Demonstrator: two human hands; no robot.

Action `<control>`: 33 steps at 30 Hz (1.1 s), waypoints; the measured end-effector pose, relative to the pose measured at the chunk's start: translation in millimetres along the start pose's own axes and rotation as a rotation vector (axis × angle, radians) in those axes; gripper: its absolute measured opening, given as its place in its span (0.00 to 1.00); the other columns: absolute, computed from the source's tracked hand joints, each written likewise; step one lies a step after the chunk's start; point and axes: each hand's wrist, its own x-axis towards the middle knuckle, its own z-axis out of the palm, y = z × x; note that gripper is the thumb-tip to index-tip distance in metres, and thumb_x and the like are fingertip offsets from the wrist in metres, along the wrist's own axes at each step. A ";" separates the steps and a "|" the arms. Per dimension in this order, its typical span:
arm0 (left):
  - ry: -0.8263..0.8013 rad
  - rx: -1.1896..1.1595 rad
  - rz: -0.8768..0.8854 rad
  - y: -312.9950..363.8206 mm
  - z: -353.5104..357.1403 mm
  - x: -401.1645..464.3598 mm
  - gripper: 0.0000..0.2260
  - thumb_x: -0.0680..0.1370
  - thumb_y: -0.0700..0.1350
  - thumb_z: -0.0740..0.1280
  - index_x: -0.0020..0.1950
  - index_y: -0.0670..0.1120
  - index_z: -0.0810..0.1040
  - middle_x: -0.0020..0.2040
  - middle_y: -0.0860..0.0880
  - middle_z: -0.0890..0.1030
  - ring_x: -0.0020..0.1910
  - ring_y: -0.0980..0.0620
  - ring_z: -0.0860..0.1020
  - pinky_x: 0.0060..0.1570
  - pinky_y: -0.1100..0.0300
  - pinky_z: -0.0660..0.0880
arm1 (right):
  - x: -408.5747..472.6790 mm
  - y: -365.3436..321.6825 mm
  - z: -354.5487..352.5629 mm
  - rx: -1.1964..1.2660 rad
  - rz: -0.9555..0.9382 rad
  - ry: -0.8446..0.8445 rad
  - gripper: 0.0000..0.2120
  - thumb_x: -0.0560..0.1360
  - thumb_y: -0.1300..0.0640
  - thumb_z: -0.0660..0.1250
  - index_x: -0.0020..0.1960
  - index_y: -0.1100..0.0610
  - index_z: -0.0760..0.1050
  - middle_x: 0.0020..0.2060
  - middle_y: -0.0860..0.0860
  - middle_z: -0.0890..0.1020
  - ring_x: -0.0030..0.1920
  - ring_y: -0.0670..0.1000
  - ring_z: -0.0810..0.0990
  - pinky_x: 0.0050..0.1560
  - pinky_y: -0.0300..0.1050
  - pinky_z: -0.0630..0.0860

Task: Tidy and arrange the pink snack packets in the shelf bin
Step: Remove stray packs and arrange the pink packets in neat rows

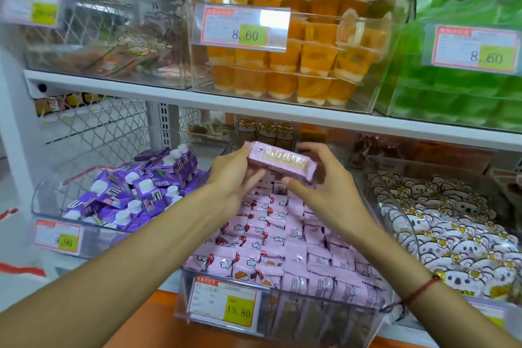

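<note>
A clear shelf bin [282, 316] on the lower shelf holds several pink snack packets [285, 237] in rough rows. Above the bin's far end, a small stack of pink packets [279, 162] is lifted between both hands. My left hand [231, 178] grips its left end, thumb on top and fingers beneath. My right hand [319, 183] holds the right end, fingers curled over the back edge and thumb under the front. The packets directly under my hands are hidden.
A bin of purple drink pouches [132, 192] stands to the left, and a bin of white bear-print packets [452, 229] to the right. The upper shelf [254, 100] hangs close above, carrying orange jelly cups [296, 59] and green packs [457, 87]. A price tag [223, 304] fronts the pink bin.
</note>
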 end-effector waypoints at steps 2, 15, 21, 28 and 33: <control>-0.065 -0.006 -0.038 2.3 -2.2 -3.7 0.10 0.81 0.42 0.62 0.56 0.38 0.79 0.44 0.42 0.84 0.37 0.54 0.82 0.35 0.64 0.80 | -1.5 -2.1 -2.0 0.089 -0.011 0.051 0.16 0.71 0.63 0.72 0.57 0.53 0.75 0.50 0.43 0.82 0.46 0.40 0.80 0.45 0.33 0.76; -0.612 0.946 0.592 12.1 -20.0 -2.8 0.14 0.75 0.42 0.70 0.60 0.50 0.75 0.54 0.55 0.79 0.52 0.58 0.78 0.53 0.62 0.76 | 1.0 -4.0 -14.1 0.445 0.444 0.025 0.22 0.68 0.37 0.68 0.41 0.57 0.83 0.29 0.52 0.81 0.26 0.46 0.74 0.26 0.35 0.70; -0.533 0.775 0.442 2.2 -16.7 6.4 0.13 0.76 0.44 0.69 0.61 0.48 0.77 0.56 0.51 0.81 0.51 0.59 0.79 0.50 0.67 0.77 | 5.3 2.0 -17.3 0.530 0.363 0.046 0.20 0.74 0.43 0.65 0.62 0.52 0.73 0.49 0.50 0.84 0.43 0.47 0.84 0.40 0.38 0.78; -0.462 0.894 0.495 -17.6 -20.9 8.8 0.21 0.77 0.45 0.68 0.70 0.46 0.70 0.63 0.52 0.75 0.59 0.58 0.75 0.53 0.72 0.73 | 5.3 13.3 -1.0 0.304 0.289 0.237 0.18 0.74 0.57 0.69 0.61 0.59 0.69 0.46 0.55 0.82 0.44 0.49 0.82 0.46 0.43 0.79; -0.379 1.534 0.667 -23.7 -34.7 14.3 0.20 0.80 0.48 0.61 0.73 0.51 0.66 0.72 0.52 0.68 0.69 0.51 0.66 0.65 0.55 0.65 | 21.1 22.8 6.3 0.029 0.332 0.414 0.13 0.76 0.54 0.67 0.56 0.58 0.68 0.38 0.49 0.77 0.43 0.50 0.78 0.36 0.39 0.68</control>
